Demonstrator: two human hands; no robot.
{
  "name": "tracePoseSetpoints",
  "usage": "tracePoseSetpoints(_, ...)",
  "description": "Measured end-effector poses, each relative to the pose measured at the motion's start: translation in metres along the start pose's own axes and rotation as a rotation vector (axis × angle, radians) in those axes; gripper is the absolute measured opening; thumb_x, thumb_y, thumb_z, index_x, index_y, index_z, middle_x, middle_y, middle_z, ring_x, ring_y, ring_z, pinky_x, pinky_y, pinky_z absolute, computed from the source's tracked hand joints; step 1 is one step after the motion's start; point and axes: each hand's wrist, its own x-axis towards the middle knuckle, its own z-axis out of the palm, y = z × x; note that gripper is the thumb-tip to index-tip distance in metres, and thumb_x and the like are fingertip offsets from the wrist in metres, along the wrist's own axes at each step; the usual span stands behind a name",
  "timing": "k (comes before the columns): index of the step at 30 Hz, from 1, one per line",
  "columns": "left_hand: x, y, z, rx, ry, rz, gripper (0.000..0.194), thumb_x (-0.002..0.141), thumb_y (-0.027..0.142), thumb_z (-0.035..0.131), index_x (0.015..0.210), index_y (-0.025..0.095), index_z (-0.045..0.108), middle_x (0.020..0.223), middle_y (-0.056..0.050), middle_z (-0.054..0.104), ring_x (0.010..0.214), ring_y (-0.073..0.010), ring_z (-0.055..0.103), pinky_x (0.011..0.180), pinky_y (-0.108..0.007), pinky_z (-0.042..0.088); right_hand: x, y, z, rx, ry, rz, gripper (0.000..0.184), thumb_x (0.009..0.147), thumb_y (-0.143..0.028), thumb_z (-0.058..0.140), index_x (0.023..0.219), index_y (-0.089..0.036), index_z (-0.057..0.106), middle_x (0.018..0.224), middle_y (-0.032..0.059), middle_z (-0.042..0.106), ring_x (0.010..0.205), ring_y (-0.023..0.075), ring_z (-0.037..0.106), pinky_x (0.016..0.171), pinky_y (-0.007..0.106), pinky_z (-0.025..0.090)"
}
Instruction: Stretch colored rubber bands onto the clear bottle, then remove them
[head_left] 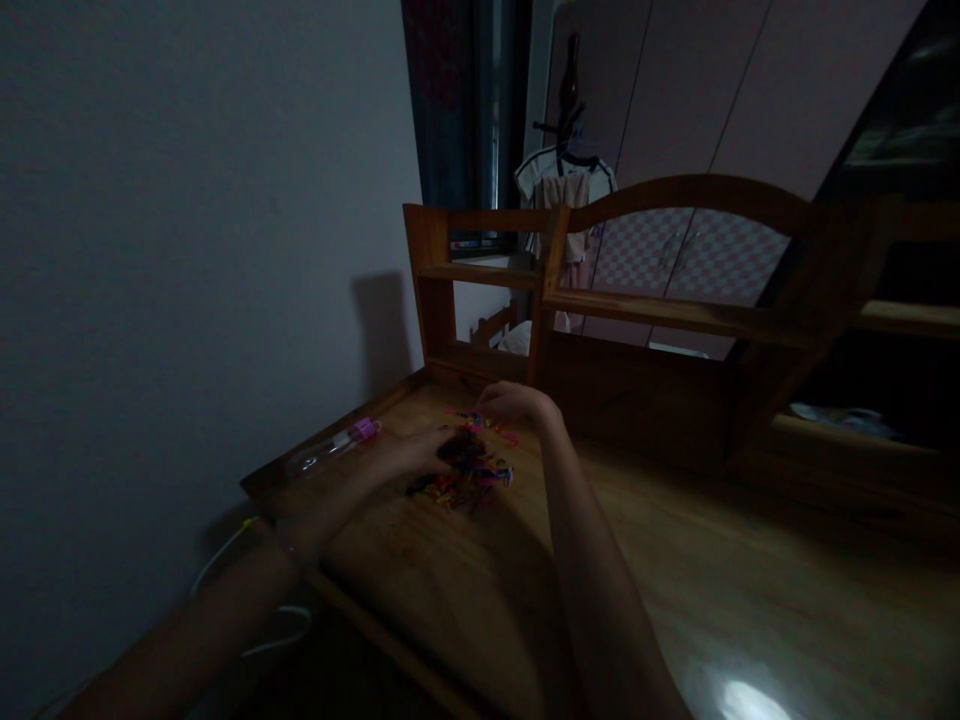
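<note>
A loose pile of small, thin, colourful pieces [480,478], pink, yellow, red and dark, lies on the wooden desk; they resemble rubber hair bands, though dimness hides their exact kind. My left hand [426,452] reaches into the pile from the left, its fingers blurred and partly lost against the dark pieces. At the far edge of the pile, my right hand [511,400] is bent down with its fingertips drawn together by some pink pieces. What it pinches, if anything, is too small to make out. Left of my left hand lies a clear plastic tube with a pink cap [366,430].
The wooden desk [675,560] meets a wall on the left. A wooden shelf rack [660,305] rises along its back edge. A white cable [281,625] hangs below the left edge. Clothes on a stand [566,185] and a pale wardrobe are behind.
</note>
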Motion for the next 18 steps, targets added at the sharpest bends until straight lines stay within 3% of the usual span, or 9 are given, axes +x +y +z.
tracePoseSetpoints(3,0.016,0.002,0.009,-0.052,0.064,0.027,0.068,0.063,0.029,0.075,0.128,0.017,0.057,0.128,-0.012,0.061,0.117,-0.0305,0.056,0.101,-0.039,0.044,0.003,0.001,0.004,-0.068,0.044,-0.009,0.026,0.086,-0.024,0.057,0.109,-0.019,0.069,0.104,0.0068,0.072,0.079,0.015,0.068,0.064,0.02,0.052)
tracePoseSetpoints(8,0.034,0.007,0.011,-0.244,0.086,0.037,0.046,0.065,0.019,0.066,0.111,0.015,0.067,0.108,-0.008,0.071,0.098,-0.0252,0.065,0.091,-0.035,0.051,0.017,-0.005,0.022,-0.218,0.115,-0.025,0.03,0.085,-0.02,0.06,0.112,-0.015,0.069,0.117,0.0115,0.069,0.103,0.0217,0.065,0.076,0.021,0.049)
tracePoseSetpoints(14,0.031,0.001,-0.001,-0.268,0.192,-0.01,0.038,0.071,0.012,0.052,0.106,0.014,0.069,0.108,-0.007,0.072,0.102,-0.0241,0.065,0.095,-0.036,0.049,0.037,-0.009,0.044,-0.283,0.113,-0.055,0.028,0.091,-0.02,0.053,0.113,-0.016,0.069,0.119,0.0121,0.068,0.107,0.0209,0.064,0.081,0.02,0.044)
tracePoseSetpoints(18,0.024,-0.002,-0.013,-0.358,0.2,-0.027,0.042,0.074,0.019,0.057,0.115,0.014,0.064,0.113,-0.009,0.071,0.101,-0.0229,0.066,0.092,-0.035,0.05,0.039,-0.004,0.045,-0.251,0.153,-0.035,0.039,0.101,-0.035,0.037,0.12,-0.017,0.066,0.119,0.0114,0.068,0.111,0.0199,0.063,0.083,0.02,0.043)
